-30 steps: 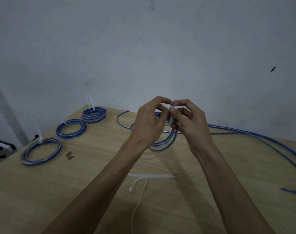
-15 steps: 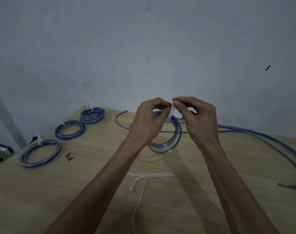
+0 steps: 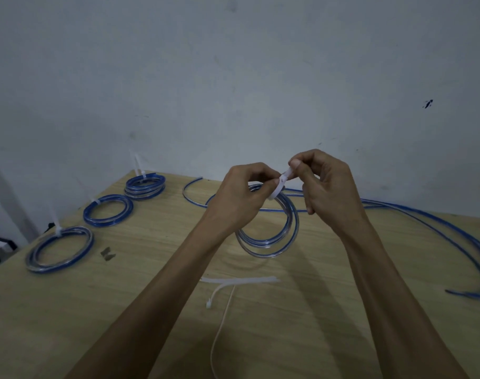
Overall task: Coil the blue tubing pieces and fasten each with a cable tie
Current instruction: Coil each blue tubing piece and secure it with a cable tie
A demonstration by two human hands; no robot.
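Both hands are working mid-air over the table (image 3: 69, 310), at the top of the coil (image 3: 269, 228). The coil is hanging below the hands in a roughly upright plane, clear of the table.

Left hand (image 3: 239, 198) is curling around the coil's top arc and pinching the tie (image 3: 281, 184) where it is wrapping the turns. Right hand (image 3: 326, 190) is pinching the tie's free end between thumb and forefinger, up and to the right of the left hand. Neither hand is spread.

Key relation: the tie's long axis is running from the left pinch up-right to the right pinch, so the pull line is heading up-right, away from the coil. Right hand is nearer the tail, left is nearer the head and acting as anchor. Can't tell if the tail is already through the head; fingers are hiding it.

My read: cinching step, with tightening probably coming along that axis.

Three tied coils (image 3: 107, 214) are sitting far left. Loose tubing (image 3: 438, 228) is trailing right; spare ties (image 3: 239, 281) are lying near the front edge.
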